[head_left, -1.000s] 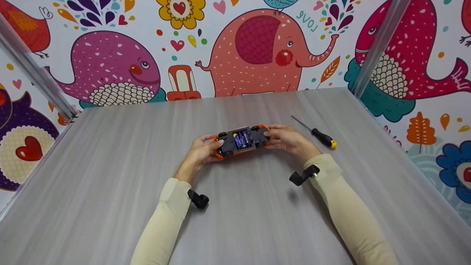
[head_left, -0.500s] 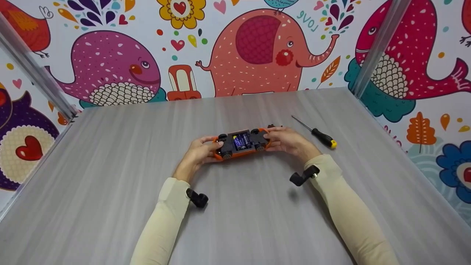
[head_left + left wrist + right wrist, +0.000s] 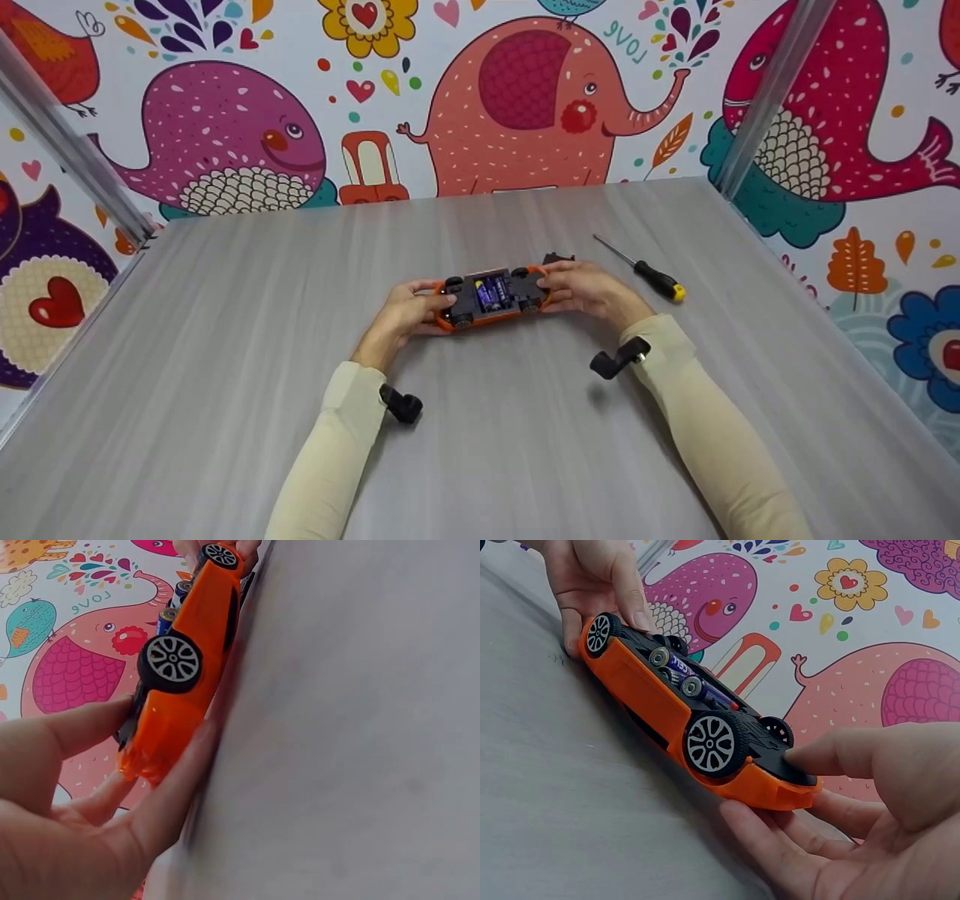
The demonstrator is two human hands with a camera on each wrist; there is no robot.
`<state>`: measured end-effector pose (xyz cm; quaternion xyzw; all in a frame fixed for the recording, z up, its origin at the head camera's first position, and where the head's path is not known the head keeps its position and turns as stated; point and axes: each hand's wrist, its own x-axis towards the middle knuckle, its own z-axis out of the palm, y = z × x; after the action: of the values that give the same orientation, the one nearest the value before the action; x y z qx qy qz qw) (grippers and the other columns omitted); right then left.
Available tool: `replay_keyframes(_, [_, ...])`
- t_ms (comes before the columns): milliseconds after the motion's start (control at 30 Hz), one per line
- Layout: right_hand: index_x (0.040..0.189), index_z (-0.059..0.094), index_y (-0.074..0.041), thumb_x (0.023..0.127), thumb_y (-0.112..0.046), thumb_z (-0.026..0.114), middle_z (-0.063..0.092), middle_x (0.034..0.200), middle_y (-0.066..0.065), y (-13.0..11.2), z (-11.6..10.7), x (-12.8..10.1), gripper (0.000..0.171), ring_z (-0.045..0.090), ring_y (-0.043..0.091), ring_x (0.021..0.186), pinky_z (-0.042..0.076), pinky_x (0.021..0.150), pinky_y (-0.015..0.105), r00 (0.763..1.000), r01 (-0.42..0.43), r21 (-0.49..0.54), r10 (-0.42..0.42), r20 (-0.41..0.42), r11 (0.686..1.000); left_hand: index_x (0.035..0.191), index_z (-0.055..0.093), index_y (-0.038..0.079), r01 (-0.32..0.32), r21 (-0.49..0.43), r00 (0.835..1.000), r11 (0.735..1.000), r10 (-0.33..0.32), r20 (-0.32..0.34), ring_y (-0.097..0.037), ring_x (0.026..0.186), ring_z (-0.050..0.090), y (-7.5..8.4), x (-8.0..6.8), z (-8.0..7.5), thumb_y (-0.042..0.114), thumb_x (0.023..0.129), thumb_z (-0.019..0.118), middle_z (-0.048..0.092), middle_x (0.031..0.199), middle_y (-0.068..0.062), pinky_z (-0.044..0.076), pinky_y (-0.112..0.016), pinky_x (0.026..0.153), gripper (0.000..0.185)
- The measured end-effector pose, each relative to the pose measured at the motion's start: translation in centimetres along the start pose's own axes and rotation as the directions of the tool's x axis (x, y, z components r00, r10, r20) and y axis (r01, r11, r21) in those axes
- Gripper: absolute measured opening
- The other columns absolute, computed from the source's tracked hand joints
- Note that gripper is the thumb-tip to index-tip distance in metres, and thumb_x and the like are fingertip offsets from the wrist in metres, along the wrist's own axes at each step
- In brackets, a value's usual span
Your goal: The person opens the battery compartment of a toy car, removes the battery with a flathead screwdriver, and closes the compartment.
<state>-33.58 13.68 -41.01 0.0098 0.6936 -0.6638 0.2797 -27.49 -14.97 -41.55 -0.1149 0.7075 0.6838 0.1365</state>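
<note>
An orange toy car is held upside down between both hands, its black underside facing up. Purple batteries sit in the uncovered compartment in its middle; the right wrist view shows their ends in the bay. At the car's left end, my left hand grips it, thumb on the underside and fingers beneath. My right hand pinches the other end the same way, thumb on the black base. Just behind the right fingers lies a small dark piece, partly hidden; its kind is unclear.
A screwdriver with a black and yellow handle lies on the grey table, right of the right hand. Printed cartoon walls stand at the back and sides. Metal posts rise at the table's far corners.
The car has come slightly down and toward me, its near side tilting into view. The dark piece behind the right hand shows more now. Both hands keep their hold.
</note>
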Motion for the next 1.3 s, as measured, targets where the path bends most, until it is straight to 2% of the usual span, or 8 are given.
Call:
replay_keyframes(167, [0.141, 0.049, -0.004, 0.097, -0.007, 0.061, 0.068, 0.104, 0.004, 0.1, 0.0, -0.1, 0.046, 0.071, 0.015, 0.084, 0.063, 0.075, 0.032, 1.0, 0.001, -0.019, -0.001, 0.003, 1.0, 0.142, 0.051, 0.004, 0.007, 0.015, 1.0, 1.0, -0.007, -0.002, -0.019, 0.085, 0.071, 0.1, -0.1, 0.0, 0.009, 0.092, 0.071, 0.064, 0.13, -0.024, 0.064, -0.037, 0.074, 0.054])
replay_keyframes(333, [0.142, 0.05, -0.006, 0.097, -0.013, 0.063, 0.065, 0.118, 0.009, -0.1, -0.1, -0.2, 0.047, 0.07, 0.015, 0.087, 0.062, 0.076, 0.03, 1.0, -0.001, -0.062, 0.0, -0.02, 0.998, 0.143, 0.05, 0.004, 0.005, 0.026, 1.0, 1.0, -0.005, -0.001, -0.018, 0.084, 0.07, 0.2, -0.2, 0.1, 0.009, 0.092, 0.07, 0.061, 0.132, -0.023, 0.064, -0.037, 0.073, 0.055])
replay_keyframes(533, [0.137, 0.058, -0.007, 0.097, -0.016, 0.063, 0.063, 0.131, 0.013, -0.8, 0.5, -0.8, 0.041, 0.067, 0.013, 0.092, 0.06, 0.083, 0.031, 0.993, 0.041, -0.21, -0.063, -0.1, 0.977, 0.144, 0.05, 0.005, 0.009, 0.035, 1.0, 0.999, -0.009, -0.007, -0.018, 0.085, 0.069, 0.0, 0.1, 0.1, 0.009, 0.092, 0.07, 0.062, 0.132, -0.024, 0.064, -0.035, 0.069, 0.056])
replay_keyframes(600, [0.135, 0.06, -0.007, 0.098, -0.016, 0.062, 0.063, 0.131, 0.014, -1.2, 1.1, -1.2, 0.039, 0.064, 0.016, 0.095, 0.058, 0.085, 0.033, 0.985, 0.07, -0.309, -0.115, -0.13, 0.949, 0.145, 0.05, 0.005, 0.012, 0.041, 1.0, 0.999, -0.012, -0.007, -0.018, 0.086, 0.069, 0.0, 0.1, 0.1, 0.009, 0.093, 0.069, 0.062, 0.132, -0.024, 0.064, -0.035, 0.069, 0.055])
replay_keyframes(700, [0.134, 0.062, -0.007, 0.097, -0.017, 0.063, 0.064, 0.131, 0.014, -1.6, 2.2, -1.9, 0.038, 0.062, 0.022, 0.104, 0.053, 0.09, 0.036, 0.967, 0.117, -0.477, -0.21, -0.147, 0.871, 0.145, 0.05, 0.004, 0.013, 0.048, 1.0, 0.999, -0.012, -0.008, -0.018, 0.086, 0.069, 0.0, 0.2, 0.1, 0.009, 0.093, 0.069, 0.063, 0.131, -0.025, 0.064, -0.035, 0.07, 0.055])
replay_keyframes(800, [0.134, 0.062, -0.006, 0.096, -0.018, 0.065, 0.064, 0.133, 0.017, -1.8, 3.2, -2.3, 0.039, 0.06, 0.028, 0.117, 0.051, 0.097, 0.039, 0.951, 0.156, -0.578, -0.28, -0.132, 0.801, 0.145, 0.05, 0.004, 0.015, 0.052, 1.0, 0.999, -0.014, -0.005, -0.018, 0.086, 0.069, 0.0, 0.1, 0.1, 0.01, 0.094, 0.069, 0.063, 0.132, -0.025, 0.064, -0.035, 0.072, 0.055])
replay_keyframes(1000, [0.135, 0.062, -0.009, 0.096, -0.021, 0.066, 0.062, 0.137, 0.017, -2.1, 4.4, -2.4, 0.041, 0.058, 0.03, 0.126, 0.05, 0.106, 0.046, 0.947, 0.168, -0.632, -0.302, -0.11, 0.757, 0.144, 0.051, 0.005, 0.021, 0.053, 1.0, 0.998, -0.021, -0.004, -0.019, 0.088, 0.068, -0.1, 0.1, 0.0, 0.009, 0.094, 0.068, 0.063, 0.129, -0.023, 0.064, -0.038, 0.077, 0.053])
replay_keyframes(1300, [0.134, 0.064, -0.013, 0.097, -0.027, 0.067, 0.063, 0.138, 0.009, -2.3, 4.3, -3.0, 0.04, 0.055, 0.032, 0.13, 0.046, 0.11, 0.05, 0.917, 0.307, -0.701, -0.397, 0.037, 0.644, 0.144, 0.049, 0.002, 0.018, 0.05, 1.0, 0.999, -0.018, 0.002, -0.018, 0.088, 0.068, 0.0, 0.2, 0.1, 0.008, 0.094, 0.068, 0.062, 0.131, -0.024, 0.064, -0.036, 0.074, 0.054])
